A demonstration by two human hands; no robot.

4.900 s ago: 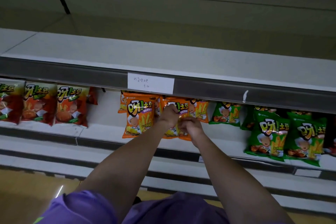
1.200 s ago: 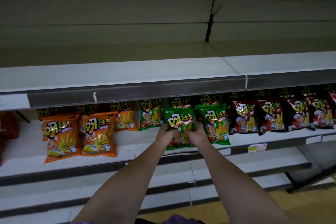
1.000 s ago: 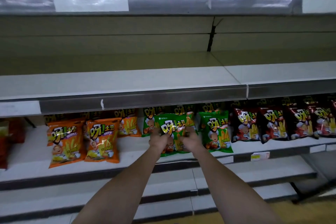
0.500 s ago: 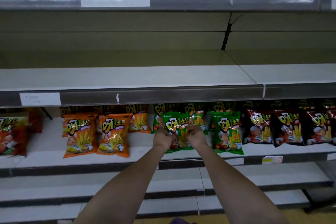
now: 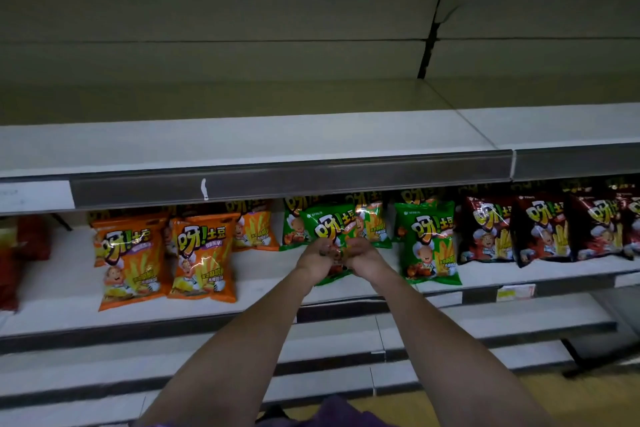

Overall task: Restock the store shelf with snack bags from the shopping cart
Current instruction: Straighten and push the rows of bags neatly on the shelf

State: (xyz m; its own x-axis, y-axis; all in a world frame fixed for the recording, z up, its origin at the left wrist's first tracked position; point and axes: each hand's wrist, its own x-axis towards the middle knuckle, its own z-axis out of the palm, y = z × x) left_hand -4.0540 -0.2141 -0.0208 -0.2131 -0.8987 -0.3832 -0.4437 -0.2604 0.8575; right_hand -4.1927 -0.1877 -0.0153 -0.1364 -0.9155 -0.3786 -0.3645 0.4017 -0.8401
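From the head camera I saw both hands out in front, meeting at the lower part of one green snack bag point(image 5: 330, 224). My left hand point(image 5: 317, 251) gripped its lower left side and my right hand point(image 5: 360, 250) gripped its lower right, fingers curled onto the packet. The bag was glossy green with big yellow lettering, a cartoon chef and pictured fries, and it stood tilted at the front of the stocked shelf point(image 5: 69, 288). Just beside it on the right stood another green bag point(image 5: 429, 239), then dark red bags point(image 5: 485, 230). To the left, well apart, two orange bags point(image 5: 166, 253) leaned side by side. More bags stood behind.
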